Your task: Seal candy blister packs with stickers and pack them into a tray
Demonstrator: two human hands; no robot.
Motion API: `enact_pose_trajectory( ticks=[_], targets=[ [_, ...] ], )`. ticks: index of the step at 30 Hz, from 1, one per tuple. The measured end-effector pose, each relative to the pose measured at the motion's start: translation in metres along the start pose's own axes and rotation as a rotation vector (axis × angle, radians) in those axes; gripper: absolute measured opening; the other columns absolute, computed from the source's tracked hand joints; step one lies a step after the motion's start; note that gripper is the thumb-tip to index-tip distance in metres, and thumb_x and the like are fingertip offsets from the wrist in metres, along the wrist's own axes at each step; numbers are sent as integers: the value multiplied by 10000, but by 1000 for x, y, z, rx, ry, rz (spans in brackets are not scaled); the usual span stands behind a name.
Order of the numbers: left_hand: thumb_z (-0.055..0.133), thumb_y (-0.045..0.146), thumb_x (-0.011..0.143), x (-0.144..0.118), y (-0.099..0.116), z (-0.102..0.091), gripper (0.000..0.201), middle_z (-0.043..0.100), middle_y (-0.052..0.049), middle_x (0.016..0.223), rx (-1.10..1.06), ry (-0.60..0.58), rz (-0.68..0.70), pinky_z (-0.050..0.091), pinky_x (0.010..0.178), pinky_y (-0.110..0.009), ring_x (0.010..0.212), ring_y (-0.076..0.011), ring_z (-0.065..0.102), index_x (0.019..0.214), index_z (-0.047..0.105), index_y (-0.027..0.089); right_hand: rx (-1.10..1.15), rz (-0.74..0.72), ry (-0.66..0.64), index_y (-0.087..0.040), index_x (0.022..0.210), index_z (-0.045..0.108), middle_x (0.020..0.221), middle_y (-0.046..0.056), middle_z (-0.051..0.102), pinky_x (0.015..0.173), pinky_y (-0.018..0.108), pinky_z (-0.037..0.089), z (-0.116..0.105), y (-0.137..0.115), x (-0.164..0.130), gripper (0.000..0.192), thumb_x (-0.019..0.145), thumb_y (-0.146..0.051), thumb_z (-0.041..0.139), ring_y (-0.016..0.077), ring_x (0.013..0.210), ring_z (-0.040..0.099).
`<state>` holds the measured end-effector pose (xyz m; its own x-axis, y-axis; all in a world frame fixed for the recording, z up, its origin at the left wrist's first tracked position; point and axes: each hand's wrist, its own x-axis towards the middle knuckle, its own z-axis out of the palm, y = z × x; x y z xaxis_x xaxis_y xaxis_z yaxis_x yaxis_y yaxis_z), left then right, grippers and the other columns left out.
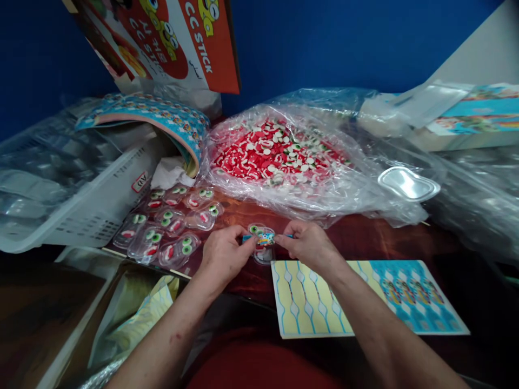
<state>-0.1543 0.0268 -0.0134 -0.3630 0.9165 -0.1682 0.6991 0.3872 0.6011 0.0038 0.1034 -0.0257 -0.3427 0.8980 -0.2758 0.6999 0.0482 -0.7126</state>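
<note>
Between my hands a blue printed sticker (266, 239) is stretched across a small clear plastic pack (265, 256) with green-eyed candies in it. My left hand (227, 249) pinches the sticker's left end, and my right hand (302, 241) pinches its right end. Under my right forearm lies a sticker sheet (312, 302), its left part bare yellow backing and its right part still bearing blue labels. Left of my left hand are several clear packs (170, 221) holding green eyes and red-and-white mouth candies.
A large clear bag (279, 151) of red, white and green candies stands behind my hands. To the left is a white plastic basket (93, 210) with clear plastic packs. A loose clear lid (408, 183) lies right, and a printed carton (170, 43) stands at the back.
</note>
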Motion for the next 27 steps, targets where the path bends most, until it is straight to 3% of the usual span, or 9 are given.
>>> enact_pose_trajectory(
  ticks=[16, 24, 27],
  targets=[
    [497, 427, 756, 9, 4, 15, 244, 683, -25, 742, 309, -84, -40, 393, 584, -255, 712, -192, 610, 792, 660, 250, -138, 33, -43, -204, 499, 444, 392, -59, 424, 402, 222, 225, 14, 13, 2, 227, 660, -295, 576, 86, 393, 357],
    [522, 427, 732, 4, -1, 6, 249, 607, 25, 589, -42, 34, 15, 343, 526, -211, 556, -117, 526, 693, 628, 204, -67, -43, 11, -201, 528, 459, 395, -61, 436, 406, 219, 233, 1, -1, -6, 234, 693, -332, 560, 78, 383, 348],
    [544, 432, 714, 7, -4, 1, 251, 591, 26, 576, -17, 47, -14, 329, 519, -219, 548, -119, 517, 670, 616, 197, -119, -37, -1, -201, 529, 465, 402, -55, 450, 413, 221, 235, 4, -8, 3, 220, 676, -317, 581, 83, 397, 377]
  ],
)
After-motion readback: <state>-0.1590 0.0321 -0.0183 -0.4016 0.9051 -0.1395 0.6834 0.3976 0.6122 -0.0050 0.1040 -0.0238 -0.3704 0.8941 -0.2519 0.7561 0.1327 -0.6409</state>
